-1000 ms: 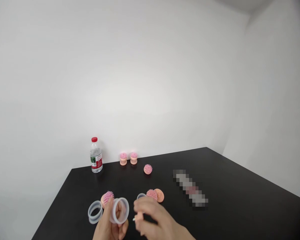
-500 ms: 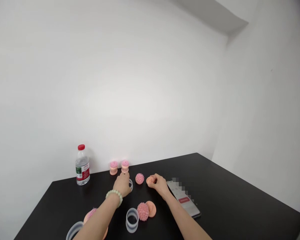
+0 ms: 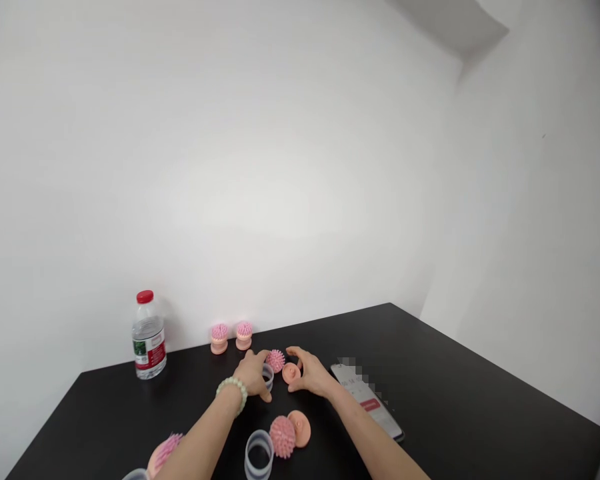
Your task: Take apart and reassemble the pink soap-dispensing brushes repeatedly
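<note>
On the black table my left hand [image 3: 253, 375], with a beaded bracelet at its wrist, has its fingers apart around the left side of a clear ring [image 3: 267, 377]. My right hand [image 3: 310, 375] has thumb and fingers spread beside a peach disc [image 3: 291, 373] lying on the table. Between the hands, a pink spiky piece [image 3: 276, 361] touches or nearly touches the disc. Nearer the front are a second clear ring [image 3: 259, 455], a larger pink spiky piece [image 3: 283, 437] and another peach disc [image 3: 300, 428] that leans or lies against it.
Two pink-topped brushes [image 3: 219, 339] [image 3: 244, 335] stand by the wall. A red-capped water bottle [image 3: 149, 340] is at the back left, and a phone [image 3: 373, 403] lies to the right. Another pink bristled piece [image 3: 164, 455] and a clear rim [image 3: 137, 475] show at the front left.
My right hand has opened off the peach disc, which now sits closer to the small spiky piece. My left hand's fingers have spread at the ring. The view has shifted slightly.
</note>
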`<state>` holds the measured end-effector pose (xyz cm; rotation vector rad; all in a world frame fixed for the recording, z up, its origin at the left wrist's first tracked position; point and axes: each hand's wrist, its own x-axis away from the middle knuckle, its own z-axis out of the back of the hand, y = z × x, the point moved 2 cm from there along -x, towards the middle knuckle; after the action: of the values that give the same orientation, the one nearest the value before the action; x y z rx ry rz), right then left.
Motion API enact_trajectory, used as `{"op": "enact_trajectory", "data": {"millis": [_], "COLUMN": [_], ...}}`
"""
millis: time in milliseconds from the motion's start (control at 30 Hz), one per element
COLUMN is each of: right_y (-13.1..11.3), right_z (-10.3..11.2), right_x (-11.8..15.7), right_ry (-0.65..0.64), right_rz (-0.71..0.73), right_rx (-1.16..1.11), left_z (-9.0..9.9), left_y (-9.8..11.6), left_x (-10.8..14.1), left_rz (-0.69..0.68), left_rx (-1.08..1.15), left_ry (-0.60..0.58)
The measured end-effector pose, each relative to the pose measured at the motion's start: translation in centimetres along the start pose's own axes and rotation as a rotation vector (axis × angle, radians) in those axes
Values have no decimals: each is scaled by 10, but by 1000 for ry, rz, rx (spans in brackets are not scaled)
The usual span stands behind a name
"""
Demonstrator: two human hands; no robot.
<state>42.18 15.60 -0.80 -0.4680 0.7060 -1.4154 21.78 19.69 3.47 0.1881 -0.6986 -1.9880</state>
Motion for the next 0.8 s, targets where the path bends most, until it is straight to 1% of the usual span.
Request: {"op": "enact_trajectory", "data": {"millis": [200,300,367,433,500,600,633,700,767,800], "right_y": [-5,-8,-12,-17,-26,-47,-56,-77,-100,-110], "right_z": [-6,-2,6,15,24,30,29,21,7,-2], "right_x": [-1,2,5,6,3,-13,-21,-42,-64,-74], "right_ry": [-59,-66,-58,-47,-40,-37,-37,-44,-55,-61], "right_rz": [27,36,42,54,71,90,93,96,87,75], "right_rx": [-9,-4,5,13,18,34,47,81,119,135], "left_z": [-5,-2,3,12,23,39,43,47,41,36], "left_y": [7,9,10,10,8,-1,-7,-24,-44,-54], "left_x": [7,19,32,51,75,117,131,156,176,185], "left_rz": [15,35,36,21,-4,-41,-50,-53,-27,-34], "left_rx": [8,43,79,127,182,258,286,404,455,473], "left_ry": [20,45,72,103,133,184,211,320,432,513]}}
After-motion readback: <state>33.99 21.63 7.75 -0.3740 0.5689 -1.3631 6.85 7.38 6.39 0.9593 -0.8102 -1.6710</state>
